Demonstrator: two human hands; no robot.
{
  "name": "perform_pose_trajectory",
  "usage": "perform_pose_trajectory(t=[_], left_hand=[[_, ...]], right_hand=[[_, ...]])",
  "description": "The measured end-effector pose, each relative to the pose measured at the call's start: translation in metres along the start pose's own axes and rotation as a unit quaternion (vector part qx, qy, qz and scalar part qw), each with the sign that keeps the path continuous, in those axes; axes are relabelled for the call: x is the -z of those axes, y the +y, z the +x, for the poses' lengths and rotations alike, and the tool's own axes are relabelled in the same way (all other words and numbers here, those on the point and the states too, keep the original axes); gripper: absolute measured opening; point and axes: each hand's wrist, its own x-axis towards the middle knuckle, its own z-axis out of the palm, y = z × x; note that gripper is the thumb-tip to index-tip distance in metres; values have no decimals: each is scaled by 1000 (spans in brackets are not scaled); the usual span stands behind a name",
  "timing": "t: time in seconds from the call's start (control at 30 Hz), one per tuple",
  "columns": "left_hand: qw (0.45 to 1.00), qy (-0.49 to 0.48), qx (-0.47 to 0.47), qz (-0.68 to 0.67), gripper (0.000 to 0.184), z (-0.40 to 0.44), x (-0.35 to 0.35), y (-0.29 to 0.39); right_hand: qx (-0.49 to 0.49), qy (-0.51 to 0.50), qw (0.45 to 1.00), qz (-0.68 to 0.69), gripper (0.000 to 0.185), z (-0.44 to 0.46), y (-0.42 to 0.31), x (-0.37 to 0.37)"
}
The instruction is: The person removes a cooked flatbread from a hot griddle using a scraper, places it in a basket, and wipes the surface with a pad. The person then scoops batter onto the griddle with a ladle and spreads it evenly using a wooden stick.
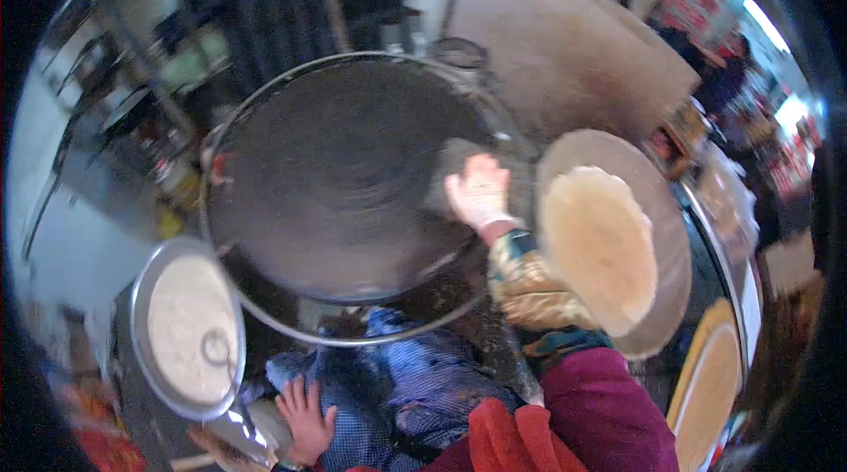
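A large round dark griddle (344,172) lies in front of me, with a metal ring around it. Over its right side my right hand (481,190) is closed on a grey wiping cloth (448,179) pressed to the surface; motion blurs the fingers and the cloth's edges. My left hand (306,423) is open, fingers spread, beside my blue checked apron (441,384), and holds nothing. Close to it stands a metal basin (141,326) of pale batter (187,322), with a ladle (231,375) dipping in.
Right of the griddle, a thin round pancake (600,243) lies on a round board (666,295). Farther right rests another round flat piece (710,393) with a yellowish rim. A large brown board (565,40) stands behind. A person (723,75) is in the far right background.
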Motion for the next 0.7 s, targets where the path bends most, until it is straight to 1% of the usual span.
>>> perform_pose_trajectory(t=[0.03, 0.07, 0.1, 0.13, 0.17, 0.2, 0.23, 0.27, 0.3, 0.33, 0.37, 0.4, 0.43, 0.47, 0.53, 0.57, 0.6, 0.63, 0.67, 0.7], left_hand=[[1000, 16, 8, 2, 60, -1, 0, 3], [1000, 27, 10, 3, 59, -1, 3, 2], [999, 30, 16, -6, 58, -1, 3, -4], [999, 33, 20, -18, 58, 1, 0, -7], [999, 36, 22, -30, 58, 2, -2, -9], [999, 32, 19, -31, 58, 4, -3, -9], [999, 29, 13, -30, 58, 7, -3, -12], [999, 26, 3, -25, 58, 12, -2, -11], [999, 33, -9, -17, 57, 15, -3, -10], [999, 29, -3, -34, 59, 16, -6, -10], [998, 25, 2, -49, 60, 18, -9, -10], [998, 21, 6, -65, 62, 22, -10, -7], [998, 7, 10, -60, 62, 26, 0, 1], [995, 69, 0, -69, 53, 31, 11, 8], [978, 188, -14, -89, 38, 42, 27, 21], [965, 114, 62, -227, 63, 36, 11, 8], [978, 109, 41, -172, 62, 31, 2, -17], [974, 105, 87, -179, 62, 42, 25, -15], [972, 38, 166, -162, 59, 68, 74, 0], [980, 188, 43, -47, 57, 61, 22, -90]], right_hand=[[31, 93, 994, -41, 61, 5, 11, -45], [54, 184, 978, -83, 63, 8, 6, -74], [89, 103, 990, -24, 61, 9, -24, -53], [124, 20, 992, 31, 59, 9, -65, -8], [178, -32, 981, 72, 52, 7, -109, 21], [266, 21, 959, 98, 46, -1, -147, 25], [295, -42, 939, 170, 48, -8, -190, 37], [340, 11, 911, 231, 52, -22, -227, 23], [367, -5, 883, 291, 56, -31, -263, 21], [394, -66, 857, 327, 57, -33, -296, 22], [406, -68, 848, 332, 64, -40, -327, 10], [425, -114, 836, 327, 74, -42, -355, -2], [448, -165, 832, 283, 79, -36, -375, -4], [455, -172, 837, 250, 79, -26, -391, -7], [422, -176, 859, 231, 77, -2, -400, -16], [396, -171, 871, 235, 76, 13, -397, -24], [362, -176, 887, 226, 75, 30, -388, -32], [332, -178, 900, 218, 75, 48, -375, -37], [299, -179, 915, 204, 75, 63, -355, -41], [268, -179, 926, 199, 75, 73, -337, -44]])
